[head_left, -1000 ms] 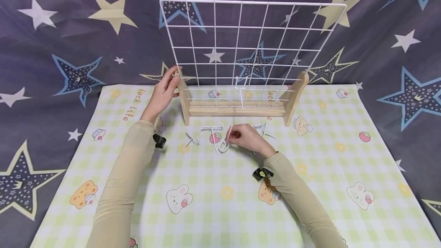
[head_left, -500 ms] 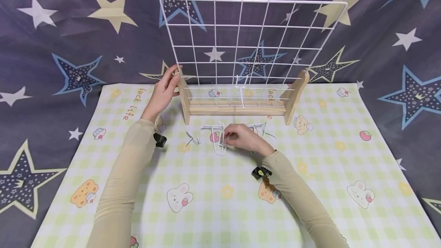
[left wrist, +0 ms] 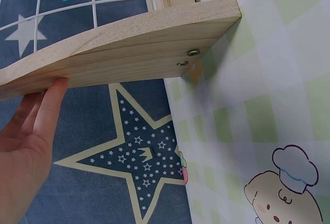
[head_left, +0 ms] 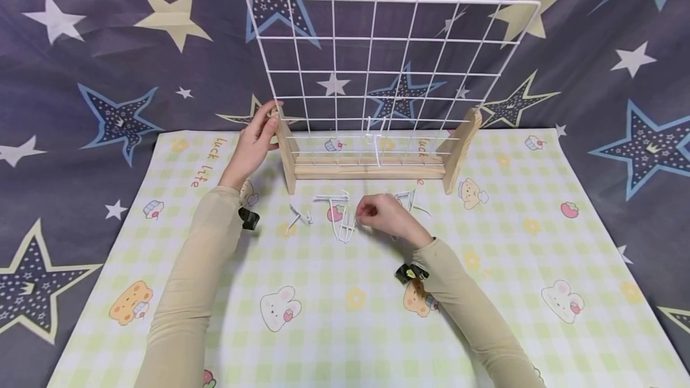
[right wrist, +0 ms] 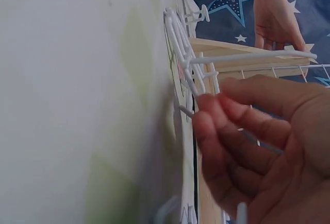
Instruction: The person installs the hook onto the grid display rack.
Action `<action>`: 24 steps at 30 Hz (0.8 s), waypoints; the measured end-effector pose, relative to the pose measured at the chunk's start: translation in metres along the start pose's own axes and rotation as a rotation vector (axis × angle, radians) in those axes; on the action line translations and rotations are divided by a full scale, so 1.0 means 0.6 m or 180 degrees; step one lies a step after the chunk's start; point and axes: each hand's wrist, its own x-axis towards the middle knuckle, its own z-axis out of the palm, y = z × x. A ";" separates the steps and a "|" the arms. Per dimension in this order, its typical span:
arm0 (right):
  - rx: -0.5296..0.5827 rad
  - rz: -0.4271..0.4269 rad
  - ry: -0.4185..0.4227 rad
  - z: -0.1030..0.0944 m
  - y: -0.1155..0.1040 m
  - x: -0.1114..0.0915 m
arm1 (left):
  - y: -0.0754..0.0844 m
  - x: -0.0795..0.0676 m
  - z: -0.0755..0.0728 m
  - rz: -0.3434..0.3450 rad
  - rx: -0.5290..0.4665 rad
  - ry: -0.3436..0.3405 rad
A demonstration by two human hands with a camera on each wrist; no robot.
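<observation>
A white wire grid panel stands upright in a wooden stand. My left hand holds the stand's left end board, thumb on its outer face and fingers reaching round the back edge. A white wire hook lies on the cloth beside other hooks. My right hand is just right of it, fingers loosely bent, fingertips right at the hook's end. Another white hook hangs low on the grid, near its middle.
A separate white hook lies to the left, and more white hooks lie partly behind my right hand. The table wears a green checked cloth with cartoon prints. A dark star-patterned curtain hangs behind.
My right hand first set the white hook down beside the others, then drew slightly right, away from it. My left hand keeps its place on the stand.
</observation>
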 end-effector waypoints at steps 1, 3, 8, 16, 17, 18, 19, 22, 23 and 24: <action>-0.0054 0.0060 -0.0042 0.001 -0.001 0.000 | 0.000 0.000 0.000 0.0000 -0.0001 0.0001; -0.0129 0.0137 -0.0105 0.002 -0.001 -0.001 | 0.000 -0.001 0.000 0.0004 -0.0002 0.0006; -0.0179 0.0132 -0.0125 0.006 0.001 0.002 | -0.001 -0.001 0.001 0.0012 0.0007 0.0021; -0.0185 0.0026 -0.0131 0.016 -0.007 0.010 | 0.009 -0.001 0.000 -0.0053 -0.0048 -0.0011; -0.0205 0.0045 -0.0136 0.018 -0.008 0.012 | 0.016 -0.003 0.001 -0.0054 -0.0063 -0.0020; -0.0220 0.0061 -0.0140 0.020 -0.010 0.013 | 0.023 -0.005 0.001 -0.0059 -0.0070 -0.0027; -0.0245 0.0082 -0.0138 0.022 -0.012 0.014 | 0.030 -0.007 0.001 -0.0054 -0.0075 -0.0037; -0.0322 0.0172 -0.0119 0.028 -0.017 0.018 | 0.051 -0.014 0.001 -0.0037 -0.0063 -0.0064; -0.0343 0.0202 -0.0111 0.030 -0.018 0.019 | 0.056 -0.016 0.002 -0.0037 -0.0057 -0.0067; -0.0344 0.0240 -0.0104 0.031 -0.019 0.020 | 0.058 -0.016 0.002 -0.0033 -0.0050 -0.0071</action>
